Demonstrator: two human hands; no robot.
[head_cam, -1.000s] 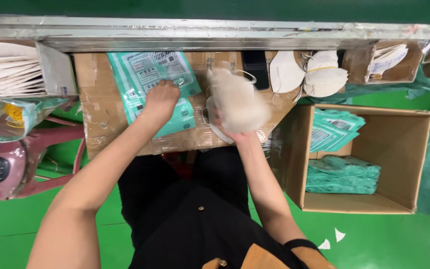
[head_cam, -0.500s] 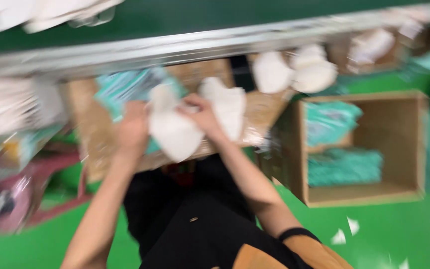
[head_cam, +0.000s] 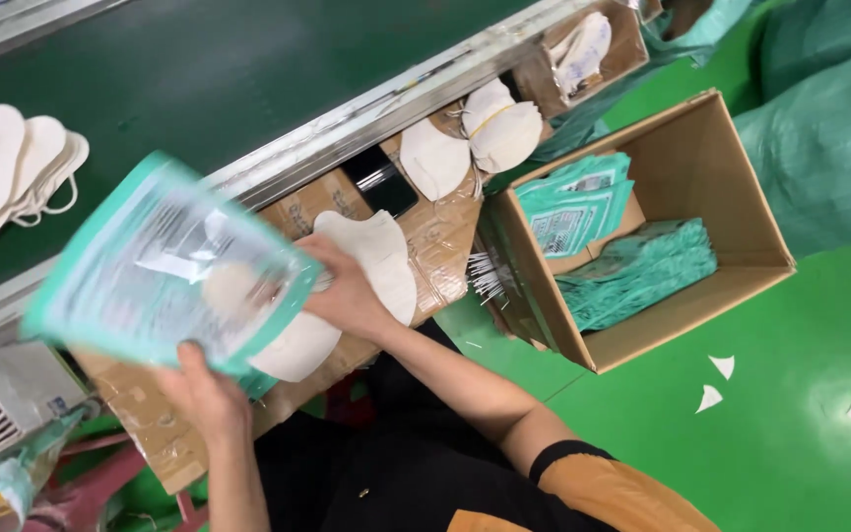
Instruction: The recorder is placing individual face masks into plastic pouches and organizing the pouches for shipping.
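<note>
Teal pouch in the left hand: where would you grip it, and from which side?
Grip the teal pouch at its lower sealed edge, coming from below, as the left hand does now. The pouch is flat and tilted, its open mouth facing the right hand, which pushes white masks in. An edge pinch from below leaves that mouth free.

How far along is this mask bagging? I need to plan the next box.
Done: the cardboard box holds teal packets, stacked but well short of its rim. In hand: the left hand holds a teal pouch while the right hand feeds white masks into it. Left: loose masks on the bench, more on the green belt.
</note>
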